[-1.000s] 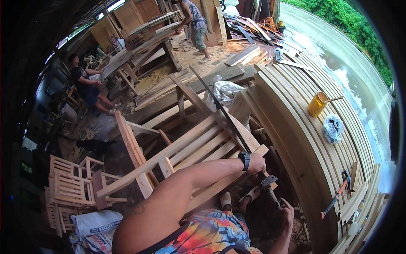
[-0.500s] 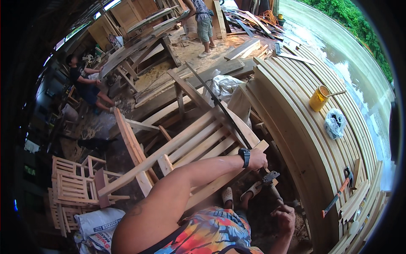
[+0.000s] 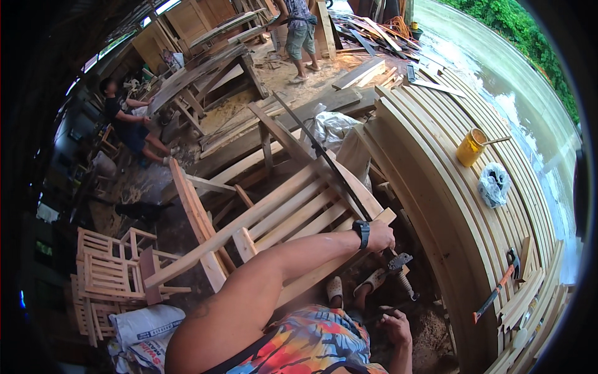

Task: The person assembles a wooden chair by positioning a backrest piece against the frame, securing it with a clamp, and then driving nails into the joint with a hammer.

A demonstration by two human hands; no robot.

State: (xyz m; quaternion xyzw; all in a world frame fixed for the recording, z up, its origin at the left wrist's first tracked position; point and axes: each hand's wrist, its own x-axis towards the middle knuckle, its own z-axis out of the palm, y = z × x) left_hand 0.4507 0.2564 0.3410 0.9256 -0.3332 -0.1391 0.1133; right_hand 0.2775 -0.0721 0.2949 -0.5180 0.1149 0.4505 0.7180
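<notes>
A long dark bar clamp [image 3: 339, 174] lies across a slatted wooden frame [image 3: 299, 215]. My left hand [image 3: 379, 237], with a black watch at the wrist, is closed around the clamp bar by the end of a light wooden rail [image 3: 386, 216]. Just below that hand are the clamp's metal head [image 3: 399, 262] and threaded screw [image 3: 408, 287], which points down toward me. My right hand [image 3: 395, 325] is below the screw, apart from it, its fingers loosely bent with nothing visible in them.
On my right runs a long stack of boards [image 3: 430, 187], bearing a yellow jar [image 3: 471, 148] with a stick, a plastic bag [image 3: 494, 185] and an orange-handled hammer [image 3: 498, 290]. Small slatted chairs [image 3: 112, 268] and sacks [image 3: 146, 327] are at left. Two people work farther off.
My right hand has come off the end of the clamp screw and dropped lower, toward me. The left hand keeps its hold on the clamp.
</notes>
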